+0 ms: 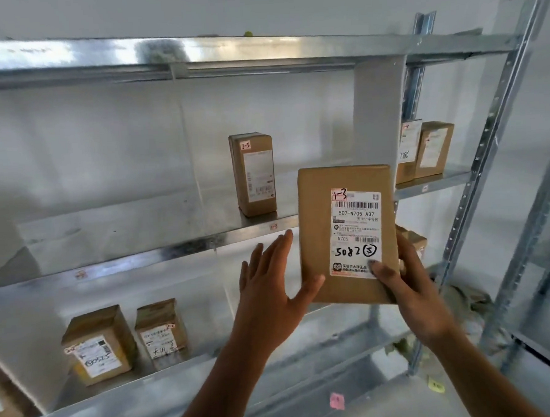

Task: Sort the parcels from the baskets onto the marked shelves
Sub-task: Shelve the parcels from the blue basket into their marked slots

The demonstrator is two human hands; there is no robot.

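Observation:
A flat brown cardboard parcel [316, 238] with a white label reading "1-3" and "5082" is held upright in front of the metal shelves. My right hand [408, 284] grips its lower right corner, thumb on the label. My left hand [271, 282] has straight, spread fingers beside the parcel's left edge, its thumb touching the lower left side. Just behind the parcel, the middle shelf [142, 256] carries a small "1-3" tag [273, 227] on its front lip.
An upright parcel marked "2-3" [254, 174] stands on the middle shelf. Two parcels [423, 149] stand further right behind a white divider [378, 113]. Two more parcels [124, 340] sit on the lower shelf. A perforated steel upright [487, 152] frames the right side.

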